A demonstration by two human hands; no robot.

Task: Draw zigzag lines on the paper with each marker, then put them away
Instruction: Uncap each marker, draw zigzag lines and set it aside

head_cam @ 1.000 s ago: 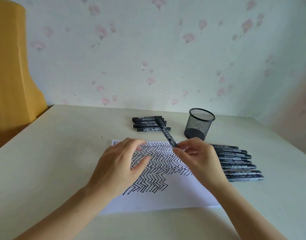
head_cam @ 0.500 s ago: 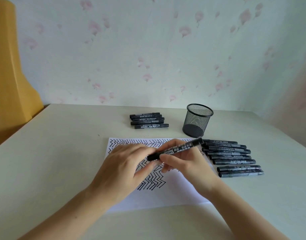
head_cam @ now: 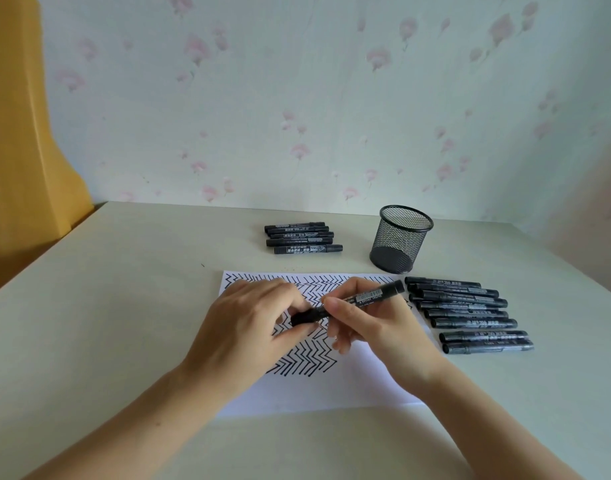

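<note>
Two hands on one black marker [head_cam: 349, 303] is what we've got here. Our right hand [head_cam: 376, 327] has its fingers curled round the barrel, with the far end of the marker sticking out up and to the right toward the mesh pen cup [head_cam: 401, 239]. Our left hand [head_cam: 248, 327] pinches the other end, thumb underneath and fingertips on top, so both hands are closed on the same marker and neither is free. We can't tell if the cap is on or partly off, the fingers cover that bit.

All of this hangs just over the paper [head_cam: 318, 389], a white sheet lying flat on the pale worktop [head_cam: 124, 306]. The sheet's upper half is packed with rows of black zigzag lines [head_cam: 304, 362], and its lower part is plain white.

Five more black markers [head_cam: 302, 238] sit in a neat stack of rows at the back, left of the pen cup and well apart from the paper. A bigger bunch of markers [head_cam: 466, 313] lies in rows just off the paper's right edge, near our right hand, with the two nearest us set slightly apart from the others. The pen cup stands upright between the two groups, close to the paper's top right corner. Behind it all is wallpaper with pink flowers [head_cam: 297, 98], plus something yellow [head_cam: 20, 133] at far left.
</note>
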